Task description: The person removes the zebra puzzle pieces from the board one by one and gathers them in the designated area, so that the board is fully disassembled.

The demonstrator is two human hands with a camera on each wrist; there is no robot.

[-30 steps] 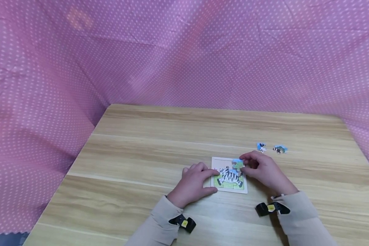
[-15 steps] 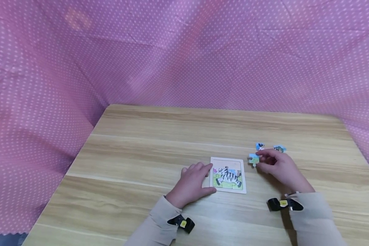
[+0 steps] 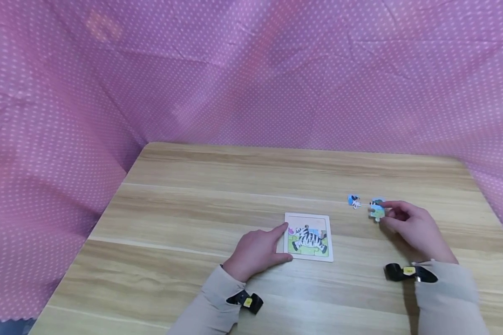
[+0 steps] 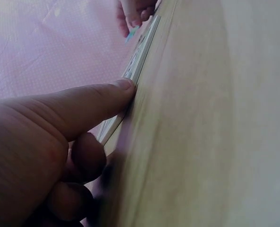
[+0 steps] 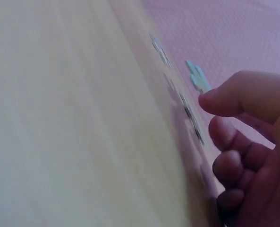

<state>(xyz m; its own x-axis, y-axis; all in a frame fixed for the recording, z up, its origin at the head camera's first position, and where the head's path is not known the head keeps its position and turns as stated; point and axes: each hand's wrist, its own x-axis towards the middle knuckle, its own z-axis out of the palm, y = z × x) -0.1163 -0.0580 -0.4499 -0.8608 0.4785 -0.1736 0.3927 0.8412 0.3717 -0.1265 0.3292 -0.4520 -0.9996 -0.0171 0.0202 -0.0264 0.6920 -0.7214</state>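
Observation:
A small zebra jigsaw puzzle tray (image 3: 330, 237) lies on the table, its lower part filled with pieces and its upper strip bare. My left hand (image 3: 257, 251) rests at the tray's left edge, index finger near the upper corner and thumb (image 4: 123, 85) pressing the side close to the lower corner. Farther right, my right hand (image 3: 419, 228) pinches a blue and green jigsaw piece (image 3: 377, 214) between thumb and index finger. The right wrist view shows this held jigsaw piece (image 5: 198, 77) raised off the table. In the head view it overlaps another piece lying behind it.
A loose blue piece with black and white markings (image 3: 354, 201) lies left of the held one. Two flat pieces, one nearer (image 5: 191, 118), show on the tabletop in the right wrist view. Pink dotted cloth (image 3: 251, 83) hangs behind the wooden table (image 3: 218, 186).
My right hand has lifted the blue and green piece from the tray's upper right corner and carried it right, over to the loose pieces. My left hand has stayed at the tray's left edge.

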